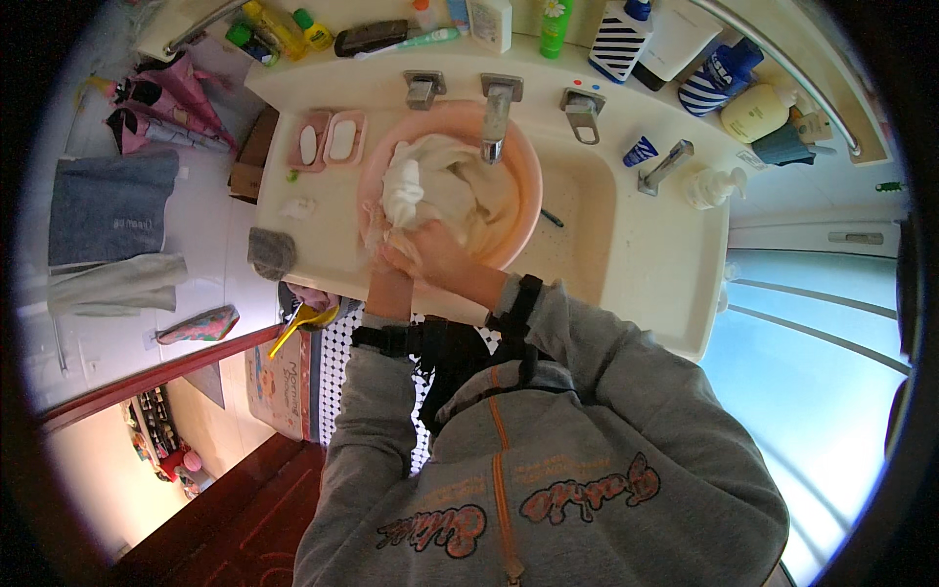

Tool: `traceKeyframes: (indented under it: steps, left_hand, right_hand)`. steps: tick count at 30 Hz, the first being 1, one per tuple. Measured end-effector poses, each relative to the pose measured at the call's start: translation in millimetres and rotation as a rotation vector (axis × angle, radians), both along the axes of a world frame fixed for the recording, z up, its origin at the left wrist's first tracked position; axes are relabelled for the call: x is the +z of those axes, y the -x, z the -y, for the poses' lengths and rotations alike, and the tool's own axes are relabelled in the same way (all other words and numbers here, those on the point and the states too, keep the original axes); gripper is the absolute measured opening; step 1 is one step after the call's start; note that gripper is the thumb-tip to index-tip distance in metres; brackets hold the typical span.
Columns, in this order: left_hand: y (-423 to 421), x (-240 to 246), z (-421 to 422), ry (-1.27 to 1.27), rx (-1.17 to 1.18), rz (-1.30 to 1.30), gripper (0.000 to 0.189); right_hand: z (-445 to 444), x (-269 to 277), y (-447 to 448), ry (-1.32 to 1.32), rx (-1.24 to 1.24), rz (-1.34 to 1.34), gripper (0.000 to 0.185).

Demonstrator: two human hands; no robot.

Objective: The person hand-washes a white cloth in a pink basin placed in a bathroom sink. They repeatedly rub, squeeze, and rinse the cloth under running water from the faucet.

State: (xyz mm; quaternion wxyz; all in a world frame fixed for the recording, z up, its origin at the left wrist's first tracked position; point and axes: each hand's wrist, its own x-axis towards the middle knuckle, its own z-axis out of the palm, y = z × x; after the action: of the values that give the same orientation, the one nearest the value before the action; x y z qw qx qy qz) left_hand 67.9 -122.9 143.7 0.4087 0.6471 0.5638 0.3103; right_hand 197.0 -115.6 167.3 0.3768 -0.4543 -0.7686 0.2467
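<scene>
A pink plastic basin (531, 183) stands in the sink under the metal faucet spout (495, 121). White wet cloth (447, 183) lies bunched in the basin, part of it raised at the left side. My left hand (392, 257) and my right hand (433, 249) meet at the basin's near left rim, both closed on the cloth's gathered end. Lather or thin wet fabric shows around the left fingers; which of these it is cannot be told.
Two soap bars in pink dishes (343, 139) sit left of the basin, above a grey cloth (271, 253). Metal tap handles (583, 114) flank the spout. Bottles (620, 40) line the back shelf. A small blue tube (640, 152) stands at the right.
</scene>
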Motion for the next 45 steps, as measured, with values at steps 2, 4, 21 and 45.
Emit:
traceKeyframes:
  steps: [2,4,21,45]
  left_hand:
    - [5.6,-15.8,-3.3,-0.213,0.022,0.011,0.043]
    - [9.4,-33.6,-6.4,-0.341,0.04,0.006,0.044]
    - [17.0,29.0,-59.6,0.382,0.341,1.45,0.038]
    - [-18.0,-24.7,-71.7,0.552,0.215,1.012,0.036]
  right_hand:
    - [-5.4,-4.9,2.0,-0.103,-0.05,0.115,0.024]
    - [-15.7,-11.0,1.4,-0.114,-0.09,0.252,0.02]
    - [-4.5,-29.2,-15.0,0.078,-0.323,0.202,0.021]
    - [-38.4,-17.2,6.7,-0.021,-0.401,0.156,0.022]
